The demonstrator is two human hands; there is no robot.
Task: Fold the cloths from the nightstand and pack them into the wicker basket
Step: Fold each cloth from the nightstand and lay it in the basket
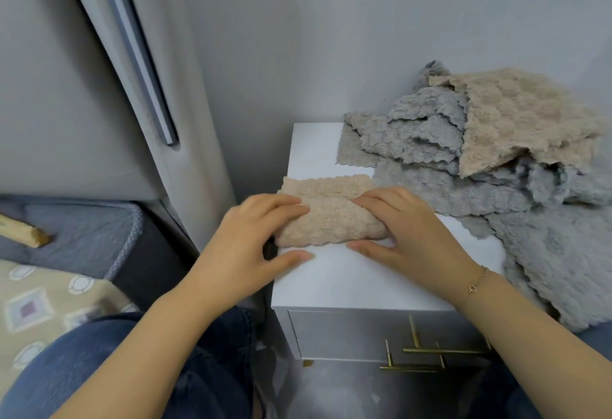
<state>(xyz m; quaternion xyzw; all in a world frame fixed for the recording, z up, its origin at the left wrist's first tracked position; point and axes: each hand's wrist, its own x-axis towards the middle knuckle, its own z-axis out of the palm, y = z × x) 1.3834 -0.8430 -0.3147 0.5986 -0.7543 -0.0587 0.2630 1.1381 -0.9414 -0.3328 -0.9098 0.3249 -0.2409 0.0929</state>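
A beige fluffy cloth (331, 216), partly rolled or folded into a narrow strip, lies on the white nightstand (347, 279) near its left edge. My left hand (251, 239) grips the cloth's left end, fingers on top and thumb on the tabletop in front. My right hand (407, 233) holds its right end the same way. A heap of grey cloths (440, 160) with another beige cloth (523, 120) on top fills the nightstand's back right and spills over its right side. No wicker basket is in view.
A grey padded headboard (99, 87) and grey wall stand behind. The bed with a patterned beige cover (43, 306) lies at left, with a wooden piece (23, 231) on it. The nightstand drawer has brass handles (427, 352). My knees in jeans are below.
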